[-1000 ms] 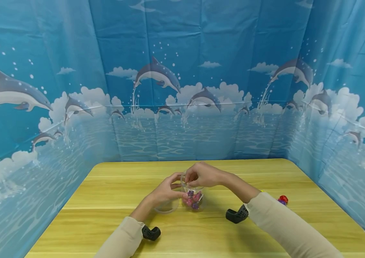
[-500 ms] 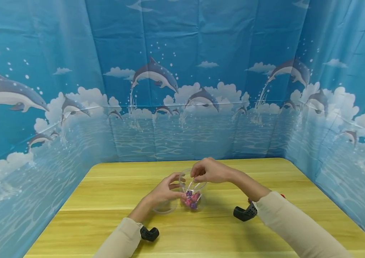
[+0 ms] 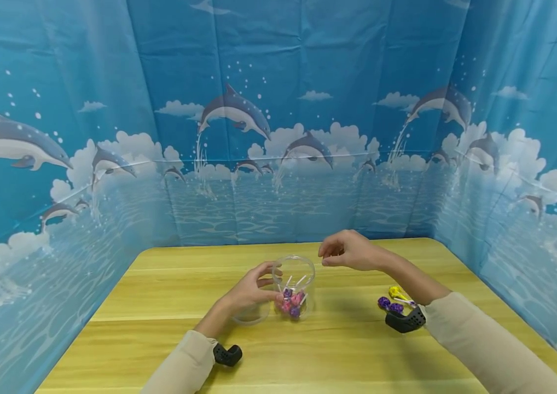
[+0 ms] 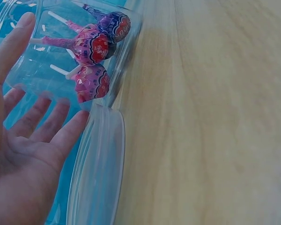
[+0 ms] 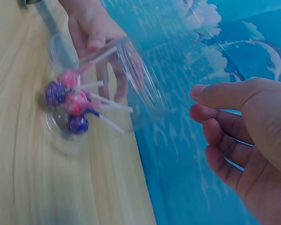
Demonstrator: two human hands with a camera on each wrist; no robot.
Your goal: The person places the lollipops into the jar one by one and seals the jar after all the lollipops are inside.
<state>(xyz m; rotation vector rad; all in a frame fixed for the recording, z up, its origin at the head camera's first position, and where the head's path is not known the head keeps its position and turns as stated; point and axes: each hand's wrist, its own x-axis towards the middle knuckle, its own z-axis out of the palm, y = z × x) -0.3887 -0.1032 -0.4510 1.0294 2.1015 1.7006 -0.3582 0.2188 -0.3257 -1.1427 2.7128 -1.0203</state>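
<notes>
A clear plastic jar (image 3: 294,273) stands upright on the wooden table (image 3: 337,350) with several pink and purple lollipops (image 3: 290,302) in its bottom, sticks pointing up. My left hand (image 3: 266,284) grips the jar from its left side, thumb in front and fingers behind. In the left wrist view my left hand (image 4: 42,84) lies against the jar wall (image 4: 61,56) beside the lollipops (image 4: 91,47). My right hand (image 3: 330,256) hovers empty above and to the right of the jar mouth, fingers loosely curled. The right wrist view shows my right hand (image 5: 199,103) above the jar (image 5: 131,79).
A clear lid (image 3: 255,316) lies on the table under my left hand, touching the jar's base. A yellow lollipop (image 3: 395,291) and two purple lollipops (image 3: 385,302) lie near my right forearm. Blue dolphin-print cloth (image 3: 278,137) walls the table on three sides.
My right hand has lifted off the jar mouth and moved right, empty. The loose lollipops on the table have come into view. My left hand has stayed on the jar.
</notes>
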